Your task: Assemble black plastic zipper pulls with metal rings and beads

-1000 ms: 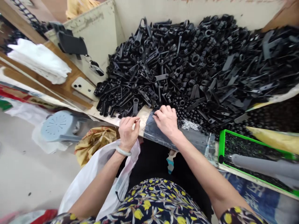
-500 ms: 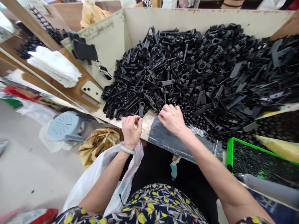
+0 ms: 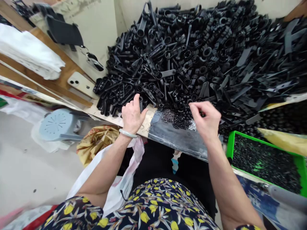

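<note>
My left hand (image 3: 133,115) is at the front edge of the wooden bench, thumb and forefinger apart. Just beyond its fingers lies a black plastic part (image 3: 141,101) with a long flat arm; whether they touch I cannot tell. Over the dark work surface (image 3: 172,135), my right hand (image 3: 208,119) is closed, its thumb and fingertips drawn together. Anything in that pinch is too small to make out. Beside it are tiny silvery pieces (image 3: 192,125), small black pieces (image 3: 180,123) and little brownish rings (image 3: 168,115).
A large heap of black plastic parts (image 3: 165,60) fills the bench behind my hands. To the right stands a green tray (image 3: 230,143) of small black bits. A phone (image 3: 81,85) and keys (image 3: 95,62) are at the left, above a blue stool (image 3: 57,124).
My left hand has opened from its pinch at the bench edge. The right hand has moved right, uncovering the small loose pieces. The view has shifted closer to the bench.
</note>
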`<state>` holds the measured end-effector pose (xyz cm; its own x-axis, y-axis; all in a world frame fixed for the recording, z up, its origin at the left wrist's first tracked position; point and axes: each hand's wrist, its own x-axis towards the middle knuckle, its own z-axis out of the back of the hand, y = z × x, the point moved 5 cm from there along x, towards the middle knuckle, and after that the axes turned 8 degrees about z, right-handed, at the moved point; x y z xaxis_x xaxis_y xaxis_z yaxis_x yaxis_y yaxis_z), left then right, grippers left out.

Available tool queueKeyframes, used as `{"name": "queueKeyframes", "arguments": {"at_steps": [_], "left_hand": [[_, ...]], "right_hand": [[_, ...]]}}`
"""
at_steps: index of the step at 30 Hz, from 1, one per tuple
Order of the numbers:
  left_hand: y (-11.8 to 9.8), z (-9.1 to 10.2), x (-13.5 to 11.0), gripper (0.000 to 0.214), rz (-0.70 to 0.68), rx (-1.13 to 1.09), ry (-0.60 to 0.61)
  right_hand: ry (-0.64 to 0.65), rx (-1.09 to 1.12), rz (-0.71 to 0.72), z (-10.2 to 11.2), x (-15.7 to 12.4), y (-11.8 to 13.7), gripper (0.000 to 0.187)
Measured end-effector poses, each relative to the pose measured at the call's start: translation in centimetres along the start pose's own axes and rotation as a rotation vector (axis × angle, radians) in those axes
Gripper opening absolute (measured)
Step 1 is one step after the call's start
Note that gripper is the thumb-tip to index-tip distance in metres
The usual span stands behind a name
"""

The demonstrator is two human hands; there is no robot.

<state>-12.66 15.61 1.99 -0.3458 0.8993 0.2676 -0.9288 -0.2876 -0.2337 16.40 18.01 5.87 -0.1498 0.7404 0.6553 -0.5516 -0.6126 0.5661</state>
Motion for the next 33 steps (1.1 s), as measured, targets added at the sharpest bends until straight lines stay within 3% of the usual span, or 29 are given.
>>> {"name": "queueKeyframes", "arguments": {"at_steps": [4, 7, 9, 11, 13, 15, 17, 21, 27, 33], "left_hand": [[0.9, 0.5, 0.8, 0.069, 0.012, -0.118, 0.050], [1.6, 2.1, 0.4, 0.063, 0.036, -0.316, 0.068], [1.6, 2.9, -0.6, 0.065, 0.091, -0.573, 0.155], [0.9, 2.8, -2.5, 0.066, 0.185, -0.938, 0.370], [-0.9, 1.9, -5.3, 0.061, 0.303, -1.275, 0.701], [-2.8, 0.7, -8.3, 0.055, 0.413, -1.456, 1.002], [-4.1, -0.2, -10.6, 0.053, 0.499, -1.519, 1.120], [-5.3, -1.3, -12.8, 0.048, 0.584, -1.507, 1.165], [-5.3, -1.7, -13.1, 0.043, 0.618, -1.496, 1.168], [-5.0, -2.2, -13.2, 0.039, 0.629, -1.506, 1.152]], "right_hand": [[0.212, -0.003, -0.062, -0.3, -6.5, -1.1, 0.015], [0.299, -0.054, -0.039, 0.0, -8.8, -1.3, 0.017], [0.353, -0.100, 0.002, -0.2, -9.5, -1.1, 0.018], [0.396, -0.155, 0.040, -0.8, -9.8, -0.8, 0.020], [0.420, -0.224, 0.065, -1.6, -9.8, -0.7, 0.022], [0.436, -0.300, 0.084, -2.5, -9.6, -0.7, 0.024], [0.443, -0.364, 0.097, -3.1, -9.5, -0.8, 0.025], [0.442, -0.420, 0.119, -3.6, -9.3, -1.0, 0.023], [0.460, -0.410, 0.146, -3.8, -9.5, -0.9, 0.024], [0.459, -0.319, 0.034, -4.1, -9.4, -1.3, 0.019]]}}
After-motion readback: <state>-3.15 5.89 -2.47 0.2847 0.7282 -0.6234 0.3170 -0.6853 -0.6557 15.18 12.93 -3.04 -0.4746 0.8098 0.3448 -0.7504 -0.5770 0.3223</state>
